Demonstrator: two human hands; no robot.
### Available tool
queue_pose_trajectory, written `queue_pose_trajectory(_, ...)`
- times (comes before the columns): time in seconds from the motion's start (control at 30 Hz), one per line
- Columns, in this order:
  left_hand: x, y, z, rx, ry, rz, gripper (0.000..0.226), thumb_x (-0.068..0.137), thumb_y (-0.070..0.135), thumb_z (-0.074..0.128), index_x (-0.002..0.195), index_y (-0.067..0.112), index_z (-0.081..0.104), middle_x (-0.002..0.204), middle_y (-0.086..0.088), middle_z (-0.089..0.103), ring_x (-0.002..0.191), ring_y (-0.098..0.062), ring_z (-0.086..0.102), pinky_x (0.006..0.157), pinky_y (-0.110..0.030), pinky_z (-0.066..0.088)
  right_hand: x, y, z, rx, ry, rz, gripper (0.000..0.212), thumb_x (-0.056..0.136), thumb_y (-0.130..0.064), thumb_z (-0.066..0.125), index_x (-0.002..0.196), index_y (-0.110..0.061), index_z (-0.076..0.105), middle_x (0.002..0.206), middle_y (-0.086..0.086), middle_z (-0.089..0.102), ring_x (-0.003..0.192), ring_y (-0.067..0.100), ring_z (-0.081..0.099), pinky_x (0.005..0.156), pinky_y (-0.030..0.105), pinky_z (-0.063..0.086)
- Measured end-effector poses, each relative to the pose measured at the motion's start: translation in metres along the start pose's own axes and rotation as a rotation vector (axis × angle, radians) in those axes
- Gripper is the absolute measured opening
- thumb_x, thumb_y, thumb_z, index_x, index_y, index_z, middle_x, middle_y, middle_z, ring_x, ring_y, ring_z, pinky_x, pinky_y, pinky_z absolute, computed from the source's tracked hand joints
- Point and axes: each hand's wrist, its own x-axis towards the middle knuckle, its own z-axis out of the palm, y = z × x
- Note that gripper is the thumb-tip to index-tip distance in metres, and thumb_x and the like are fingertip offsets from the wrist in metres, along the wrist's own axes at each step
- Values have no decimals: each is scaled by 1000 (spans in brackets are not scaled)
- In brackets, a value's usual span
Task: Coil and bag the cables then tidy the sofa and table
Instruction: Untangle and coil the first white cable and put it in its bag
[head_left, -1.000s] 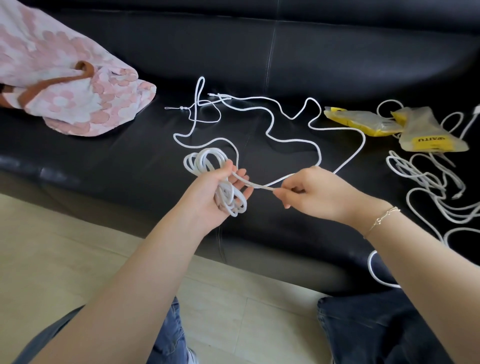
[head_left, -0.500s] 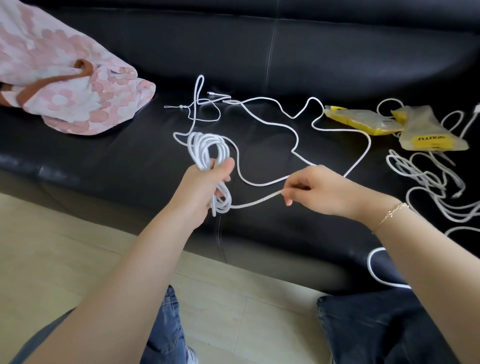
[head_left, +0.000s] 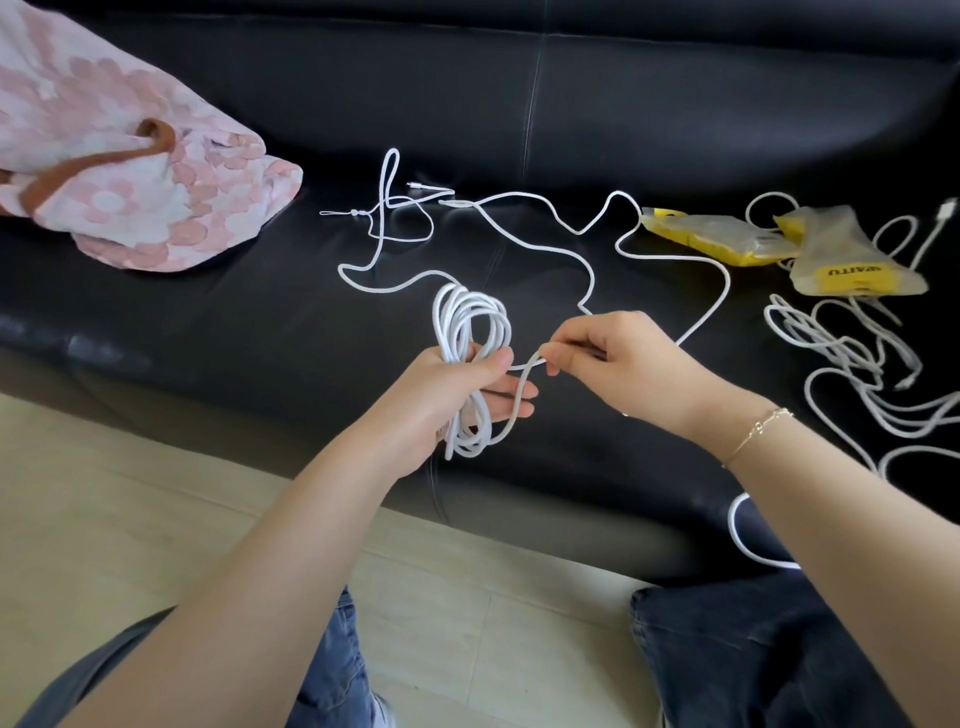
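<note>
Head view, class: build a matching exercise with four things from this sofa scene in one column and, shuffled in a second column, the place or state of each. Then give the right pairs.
Things
1. coiled cable
2. yellow bags
3. pink floral bag
4. loose cable pile

Places or states
A. lying at the sofa's left end
B. held in the left hand
C. tangled on the seat at the right, in front of the bags
D. lying flat on the seat at the far right, toward the backrest

Pairs: 1-B, 2-D, 3-A, 4-C
</note>
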Motion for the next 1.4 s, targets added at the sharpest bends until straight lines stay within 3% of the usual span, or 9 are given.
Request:
queue_pose_trajectory(0.17,1,1,-4,54,117,-26,23,97,29,59,91,8,64,67,-1,70,65,-19,72,59,-26,58,-3,7,-18,-39,-78,85,37,95,-41,55,68,-17,62,47,-12,49,46,5,44,50,16,36)
queue_pose_trajectory(0.27,4,2,-6,60,150,-42,34,95,42,58,84,9,62,65,0,62,56,-15,66,72,-34,61,-5,13,-24,71,-60,78,32,99,-34,49,73,-17,61,53,-7,44,53,12,42,56,35,43)
queue_pose_trajectory(0.47,3,-6,-1,262,103,-61,35,87,44,69,90,10,63,67,-2,56,54,-10,61,86,-40,59,-5,7,-15,56,28,-56,23,101,-23,47,80,-20,57,55,-9,43,51,8,38,55,24,33)
queue_pose_trajectory(0.63,2,-9,7,212,17,-114,42,95,47,57,70,15,49,55,3,42,44,-12,41,51,-26,49,-3,-1,-3,-59,168,-196,23,103,-32,44,92,-19,59,57,-8,47,56,14,47,56,28,38)
queue_pose_trajectory(0.73,2,-5,6,34,65,-149,42,98,48,52,73,14,50,55,3,41,45,-11,41,47,-22,44,-1,2,-4,-90,215,-114,29,99,-40,48,89,-16,61,59,0,52,54,17,47,55,35,42)
queue_pose_trajectory(0.9,2,4,-2,-414,152,-235,34,94,40,62,74,14,52,58,4,39,48,-8,37,46,-17,41,0,10,-13,-125,104,34,29,92,-41,60,75,-18,62,60,-3,57,54,11,49,54,27,38)
queue_pose_trajectory(1.07,4,3,-3,-570,164,-290,33,92,37,65,74,12,54,58,5,41,47,-6,38,43,-15,42,0,10,-19,-203,80,29,18,95,-29,56,86,-16,65,67,-1,62,64,16,56,61,33,44)
queue_pose_trajectory(1.27,6,0,1,-244,151,-168,38,90,46,65,76,12,57,53,5,42,44,-8,43,48,-20,46,2,10,-9,-151,194,3,19,98,-23,52,86,-15,64,69,1,63,63,17,59,59,30,45)
queue_pose_trajectory(1.4,4,-4,5,-137,101,-97,30,89,37,68,106,12,72,49,10,37,43,-5,40,50,-17,45,0,3,5,-206,127,-70,18,98,-20,51,84,-18,64,63,-8,57,58,11,52,60,30,41)
